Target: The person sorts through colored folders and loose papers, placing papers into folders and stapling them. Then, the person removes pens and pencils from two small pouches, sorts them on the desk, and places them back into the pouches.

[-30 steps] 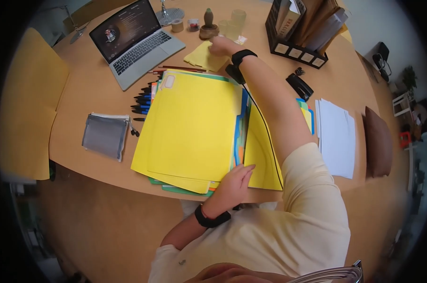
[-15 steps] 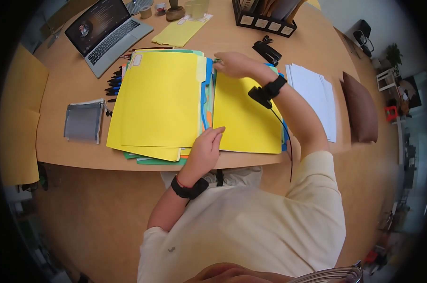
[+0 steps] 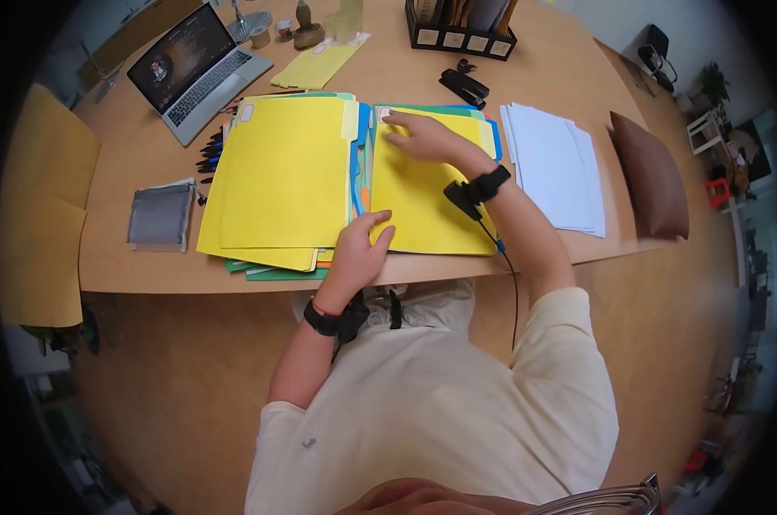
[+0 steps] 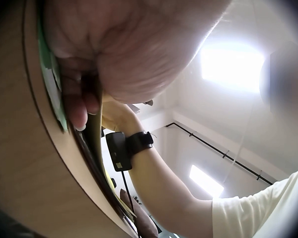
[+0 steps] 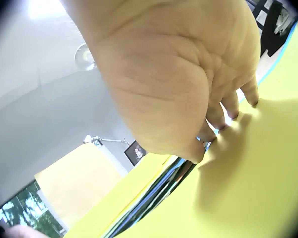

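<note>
My right hand (image 3: 427, 139) is over the upper part of a yellow file folder (image 3: 440, 202). In the right wrist view its spread fingertips touch the yellow surface. A small white label (image 3: 383, 115) shows at that folder's upper left corner, beside the fingertips. My left hand (image 3: 356, 251) lies at the near edge, between this folder and a thicker stack of folders (image 3: 290, 176), its thumb apart from its fingers. Yellow folders top that stack, and blue, green and orange edges stick out beneath. A yellow sheet of labels (image 3: 324, 65) lies farther back.
A laptop (image 3: 201, 73) stands open at the back left, with several pens (image 3: 210, 154) and a zip pouch (image 3: 161, 216) nearer. White paper (image 3: 553, 167) and a brown cushion-like item (image 3: 650, 176) are on the right. A stapler (image 3: 464, 87) lies before a black file holder (image 3: 461, 39).
My right hand has come back from the label sheet to the right-hand folder's upper left corner, where a label now shows. My left hand stays at the near edge, its thumb now more spread.
</note>
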Motion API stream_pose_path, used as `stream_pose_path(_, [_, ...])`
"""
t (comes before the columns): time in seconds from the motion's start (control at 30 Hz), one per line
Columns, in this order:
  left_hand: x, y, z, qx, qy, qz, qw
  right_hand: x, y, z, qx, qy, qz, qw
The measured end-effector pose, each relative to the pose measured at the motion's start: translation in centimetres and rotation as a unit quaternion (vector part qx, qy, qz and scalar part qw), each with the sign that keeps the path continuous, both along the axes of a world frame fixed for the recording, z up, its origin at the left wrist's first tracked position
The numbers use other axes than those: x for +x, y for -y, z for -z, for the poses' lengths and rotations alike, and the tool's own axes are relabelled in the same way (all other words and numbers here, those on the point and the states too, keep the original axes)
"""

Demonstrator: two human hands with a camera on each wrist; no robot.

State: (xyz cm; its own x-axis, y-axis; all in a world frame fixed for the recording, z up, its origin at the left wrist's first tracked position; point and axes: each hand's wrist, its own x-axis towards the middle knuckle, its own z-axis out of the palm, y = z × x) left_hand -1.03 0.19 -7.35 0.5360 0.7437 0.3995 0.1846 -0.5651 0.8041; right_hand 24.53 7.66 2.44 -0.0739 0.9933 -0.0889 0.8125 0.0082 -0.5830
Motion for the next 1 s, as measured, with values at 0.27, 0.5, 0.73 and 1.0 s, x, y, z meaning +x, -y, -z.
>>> stream_pose_path(0.27, [0.1,1.8,-4.0,-0.285,0.052,-0.065,0.955,4.4,15.0,1.2,0.150,-0.036,0.165,0.974])
stream_pose_path(0.5, [-5.8,-0.5,-8.6,-0.179,0.089,-0.188,0.962,2.1,24.5,5.8,0.146,0.108,0.198,0.963])
stream_pose_path(0.73, [-15.5,-4.7,-7.9,-0.096,-0.057,-0.321,0.941,0.9,24.4,5.5,0.146,0.140,0.227,0.953])
stream_pose_path(1.0, [-15.8,-4.5,-7.5,-0.004,-0.251,-0.395,0.884,0.7,24.3,5.2,0.148,0.144,0.227,0.951])
